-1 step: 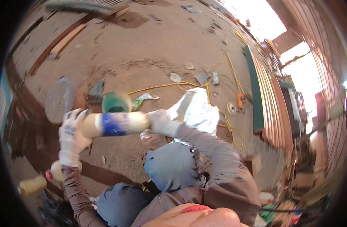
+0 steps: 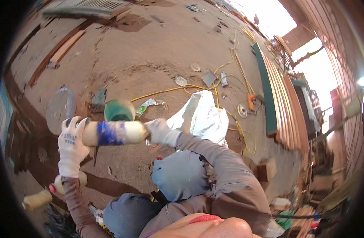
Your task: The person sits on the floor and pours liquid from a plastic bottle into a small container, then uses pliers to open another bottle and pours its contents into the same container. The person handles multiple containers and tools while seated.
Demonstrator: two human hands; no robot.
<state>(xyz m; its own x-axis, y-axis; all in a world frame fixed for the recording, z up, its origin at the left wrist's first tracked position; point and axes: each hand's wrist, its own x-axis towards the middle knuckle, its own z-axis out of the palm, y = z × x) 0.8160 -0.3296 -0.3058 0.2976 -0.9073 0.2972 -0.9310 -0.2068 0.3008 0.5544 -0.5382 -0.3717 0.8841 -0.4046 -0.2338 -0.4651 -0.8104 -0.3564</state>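
Observation:
A cream-coloured plastic bottle [image 2: 130, 132] with a blue label lies level in the air before me. My gloved left hand [image 2: 72, 144] is closed round its left end. At the other, narrower end, my gloved right hand [image 2: 163, 131] grips the neck; the fingers there are partly hidden, and a cap cannot be made out. Just beyond the bottle stands a green round container [image 2: 118, 109], its mouth facing up. A white sack [image 2: 209, 115] lies on the ground past my right hand. Below my left forearm rest a pale bottle with a red cap [image 2: 74, 181] and another yellowish bottle [image 2: 37, 199].
A yellow cord [image 2: 162, 91] winds over the dirt ground towards an orange-handled tool [image 2: 251, 102]. Stacked long boards [image 2: 285, 115] line the right side. Wooden planks [image 2: 65, 49] lie far left, and a grey round disc [image 2: 61, 109] is beyond my left hand.
Both hands and the bottle have shifted slightly left. The bottle's right end has dipped a little, and more of the green container's mouth shows.

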